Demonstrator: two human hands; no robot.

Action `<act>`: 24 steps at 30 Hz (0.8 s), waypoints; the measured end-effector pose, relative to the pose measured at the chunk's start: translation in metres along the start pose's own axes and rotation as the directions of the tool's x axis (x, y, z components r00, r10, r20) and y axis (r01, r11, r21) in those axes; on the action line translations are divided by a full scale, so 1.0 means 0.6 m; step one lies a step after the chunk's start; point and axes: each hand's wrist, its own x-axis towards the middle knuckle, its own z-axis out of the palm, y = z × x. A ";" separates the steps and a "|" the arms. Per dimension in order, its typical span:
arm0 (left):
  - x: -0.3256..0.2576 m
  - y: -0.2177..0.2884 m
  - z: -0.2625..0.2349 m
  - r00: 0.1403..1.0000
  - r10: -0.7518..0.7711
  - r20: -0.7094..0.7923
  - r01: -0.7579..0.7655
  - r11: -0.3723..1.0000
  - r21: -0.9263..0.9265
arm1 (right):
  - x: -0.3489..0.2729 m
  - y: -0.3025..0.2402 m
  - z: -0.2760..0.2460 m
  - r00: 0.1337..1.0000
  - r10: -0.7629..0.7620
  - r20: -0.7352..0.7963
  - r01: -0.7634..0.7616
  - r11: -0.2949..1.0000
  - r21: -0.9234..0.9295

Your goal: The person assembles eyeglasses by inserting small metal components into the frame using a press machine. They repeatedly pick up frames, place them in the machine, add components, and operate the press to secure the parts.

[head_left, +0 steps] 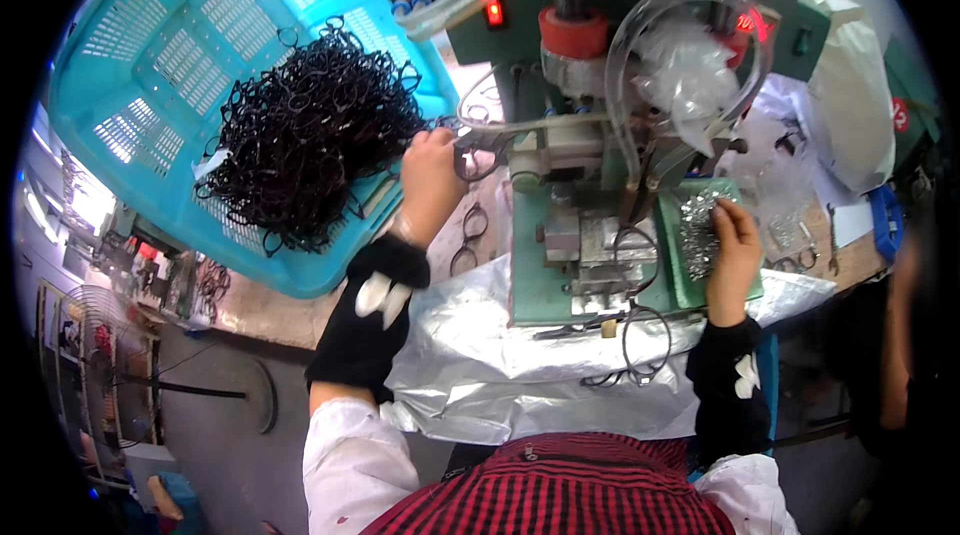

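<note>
Beside the heap of black eyeglass frames [310, 135], my left hand [430, 183] is closed on a dark eyeglass frame [478, 160] to the left of a green press machine [570, 65]. My right hand [735, 253] reaches over a green tray [690, 290] of small shiny metal parts [698, 235]. Its thumb and fingers are drawn together at the pile; whatever is between the tips is too small to make out. Another eyeglass frame [648, 345] sits at the metal fixture [605, 250] under the press, one rim hanging over the front.
A tilted blue plastic basket [110, 135] holds the heap at the left. Loose eyeglass frames [468, 235] lie between basket and machine. Silver sheeting [470, 345] covers the bench front. Clear tubes [615, 85] and a plastic bag [685, 75] hang by the press. A wrench [832, 240] lies far right.
</note>
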 end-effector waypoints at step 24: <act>-0.157 0.004 -0.150 0.926 -0.312 0.213 0.377 0.788 -0.486 | -0.044 -0.163 0.045 0.886 -0.155 0.437 0.187 0.982 -0.030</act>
